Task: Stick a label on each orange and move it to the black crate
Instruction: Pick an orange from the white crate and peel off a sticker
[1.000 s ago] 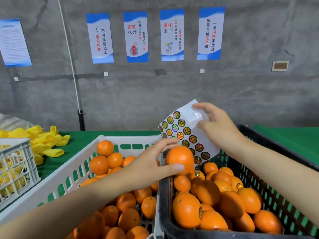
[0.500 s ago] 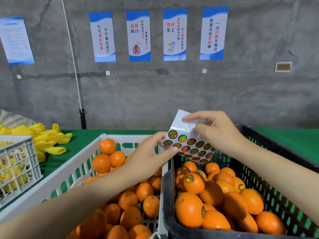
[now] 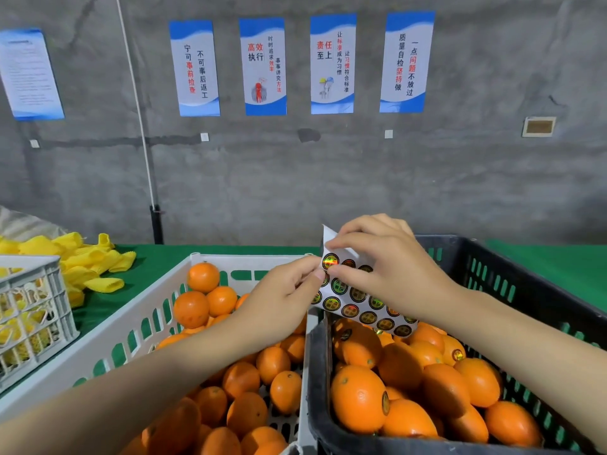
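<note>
A white sheet of round holographic labels hangs over the gap between the two crates. My right hand holds its upper part, fingers curled over the top edge. My left hand pinches at the sheet's left edge, on a label there. The black crate on the right holds several oranges, some with labels showing. The white crate on the left holds several unlabelled oranges.
A smaller white lattice crate stands at far left with yellow foam nets piled behind it on the green table. A grey wall with posters rises behind the table.
My left hand let go of an orange into the black crate, then moved up to the label sheet. My right hand lowered the sheet toward it.
</note>
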